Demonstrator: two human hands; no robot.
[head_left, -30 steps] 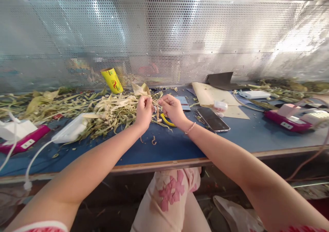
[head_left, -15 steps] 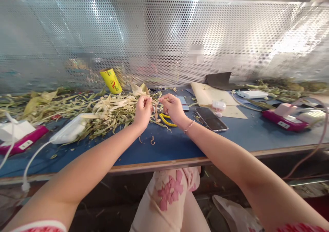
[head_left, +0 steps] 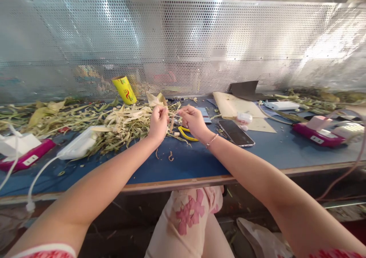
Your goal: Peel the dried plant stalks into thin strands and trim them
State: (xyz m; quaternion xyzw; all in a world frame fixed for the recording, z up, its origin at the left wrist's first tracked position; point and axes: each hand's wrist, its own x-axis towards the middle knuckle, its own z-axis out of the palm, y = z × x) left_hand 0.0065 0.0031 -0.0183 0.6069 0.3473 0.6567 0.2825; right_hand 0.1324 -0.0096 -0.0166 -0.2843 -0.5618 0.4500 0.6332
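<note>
Across the blue table [head_left: 188,162] spreads a dried leaf pile [head_left: 127,121], with the left hand [head_left: 158,124] at its right edge and the right hand [head_left: 193,121] just beyond, both nearly closed in fingertip pinches. Right of the pile, a thin pale strip [head_left: 172,124] seems pinched between them, and uneven pulling could snap it, or stray leaves could snag it

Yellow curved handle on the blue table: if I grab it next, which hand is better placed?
Probably the right. Your right hand is close beside the yellow curved handle; your left hand is farther away, beside the pale dried leaves. Its pinched fingers would likely need opening first.
</note>
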